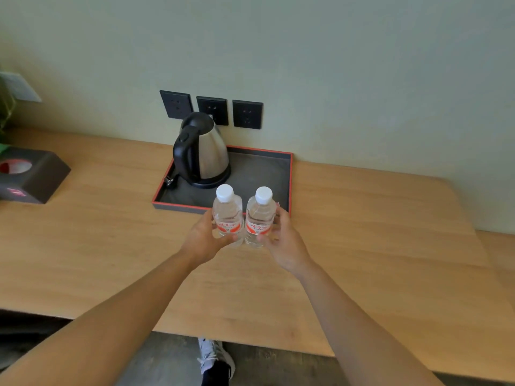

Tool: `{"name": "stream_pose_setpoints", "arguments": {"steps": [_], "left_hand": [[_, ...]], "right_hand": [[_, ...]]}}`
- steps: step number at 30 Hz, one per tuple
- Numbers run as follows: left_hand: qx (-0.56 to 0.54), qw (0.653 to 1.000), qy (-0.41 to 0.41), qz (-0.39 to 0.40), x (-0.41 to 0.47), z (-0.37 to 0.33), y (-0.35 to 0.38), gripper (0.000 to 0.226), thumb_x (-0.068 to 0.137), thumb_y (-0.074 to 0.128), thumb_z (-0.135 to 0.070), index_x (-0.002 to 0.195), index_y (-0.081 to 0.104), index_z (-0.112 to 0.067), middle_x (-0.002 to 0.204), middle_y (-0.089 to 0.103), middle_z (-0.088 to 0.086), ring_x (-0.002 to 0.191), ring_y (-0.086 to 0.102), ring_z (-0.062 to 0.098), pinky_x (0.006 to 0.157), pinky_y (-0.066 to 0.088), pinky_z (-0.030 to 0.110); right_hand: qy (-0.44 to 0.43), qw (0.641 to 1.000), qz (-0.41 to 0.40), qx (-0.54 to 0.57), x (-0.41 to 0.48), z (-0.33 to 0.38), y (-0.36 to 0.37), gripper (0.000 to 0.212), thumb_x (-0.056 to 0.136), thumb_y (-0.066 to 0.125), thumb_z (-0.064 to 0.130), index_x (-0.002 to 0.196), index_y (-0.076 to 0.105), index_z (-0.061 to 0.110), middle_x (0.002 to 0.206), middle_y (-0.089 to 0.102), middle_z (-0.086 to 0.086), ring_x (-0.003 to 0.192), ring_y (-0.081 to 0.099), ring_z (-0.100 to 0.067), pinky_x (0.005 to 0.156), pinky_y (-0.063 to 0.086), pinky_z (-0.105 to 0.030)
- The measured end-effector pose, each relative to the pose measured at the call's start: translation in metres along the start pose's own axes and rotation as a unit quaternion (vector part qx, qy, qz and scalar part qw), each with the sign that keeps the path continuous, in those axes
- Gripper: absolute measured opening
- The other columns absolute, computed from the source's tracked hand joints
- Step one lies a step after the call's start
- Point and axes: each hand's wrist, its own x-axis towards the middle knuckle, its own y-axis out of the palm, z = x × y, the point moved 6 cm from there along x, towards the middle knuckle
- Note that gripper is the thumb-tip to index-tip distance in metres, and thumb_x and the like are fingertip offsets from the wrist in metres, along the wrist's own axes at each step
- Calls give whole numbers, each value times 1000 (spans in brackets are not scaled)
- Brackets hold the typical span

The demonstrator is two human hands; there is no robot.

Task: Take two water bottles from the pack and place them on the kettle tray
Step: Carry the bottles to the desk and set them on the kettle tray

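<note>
Two clear water bottles with white caps and red labels stand upright side by side over the tray's front edge. My left hand [204, 236] grips the left bottle [227, 211] and my right hand [281, 240] grips the right bottle [260, 214]. The dark tray with a red rim [267, 174] lies against the wall, and a steel kettle with a black handle [202, 151] stands on its left half. Whether the bottles rest on a surface or hang above it I cannot tell. The pack is not in view.
The tray sits on a wooden desk [362, 246]. A dark tissue box [30, 176] is at the far left. Three black wall sockets [211, 110] are behind the kettle. The kettle's plug [169, 181] lies in the tray's left corner.
</note>
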Motion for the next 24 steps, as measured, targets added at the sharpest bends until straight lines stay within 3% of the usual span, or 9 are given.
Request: {"name": "stream_pose_setpoints", "arguments": {"steps": [2, 6, 8, 11, 14, 19, 22, 24], "left_hand": [[21, 999, 14, 22, 11, 2, 5, 66, 71, 86, -34, 127, 53, -28, 111, 65, -13, 106, 60, 10, 81, 41, 20], [32, 996, 26, 75, 26, 9, 3, 54, 66, 86, -41, 110, 55, -43, 96, 64, -29, 89, 60, -13, 68, 39, 2], [21, 995, 34, 87, 31, 11, 1, 58, 64, 86, -42, 112, 53, -47, 102, 65, -30, 93, 61, -12, 72, 40, 3], [18, 993, 51, 101, 42, 12, -2, 64, 62, 86, -47, 115, 50, -54, 110, 64, -32, 99, 61, -5, 81, 43, 15], [13, 991, 70, 115, 58, 6, -9, 60, 57, 81, -59, 109, 52, -63, 106, 64, -43, 100, 60, -14, 79, 44, 15], [-15, 987, 94, 132, 99, -24, -20, 60, 58, 84, -56, 113, 59, -52, 102, 74, -25, 93, 70, 0, 83, 57, 35], [-18, 986, 125, 113, 125, -56, -26, 62, 61, 80, -60, 116, 52, -61, 104, 70, -35, 94, 67, -9, 78, 53, 16], [-18, 985, 146, 90, 147, -78, -26, 63, 66, 79, -55, 119, 46, -64, 107, 66, -41, 99, 64, -14, 77, 50, 7]], "right_hand": [[14, 1000, -5, 13, 7, -11, 6, 74, 86, 73, 11, 145, 32, 31, 121, 56, 30, 120, 60, -10, 105, 48, -46], [20, 998, -25, 57, 14, -15, 21, 71, 88, 71, 7, 145, 32, 25, 129, 53, 34, 125, 54, 0, 108, 46, -41], [10, 997, -36, 62, 17, -11, 23, 70, 89, 71, 2, 139, 32, 30, 126, 50, 42, 123, 51, 11, 106, 44, -27], [24, 998, -26, 53, 25, -3, 17, 69, 87, 71, -3, 138, 33, 23, 133, 46, 23, 120, 47, 15, 101, 36, -10], [56, 995, 24, 83, 39, 6, 10, 64, 89, 70, 7, 140, 35, 23, 130, 54, 10, 116, 55, 9, 98, 44, -15], [102, 988, 46, 105, 78, 20, -18, 58, 89, 71, 10, 124, 41, 45, 124, 63, 15, 113, 62, 3, 92, 53, -19], [85, 992, 34, 89, 111, 32, -40, 61, 88, 72, 14, 129, 39, 45, 129, 62, 14, 119, 59, -4, 98, 51, -26], [65, 995, 23, 73, 138, 37, -55, 64, 87, 73, 17, 130, 38, 48, 131, 60, 21, 122, 56, 2, 101, 47, -24]]}}
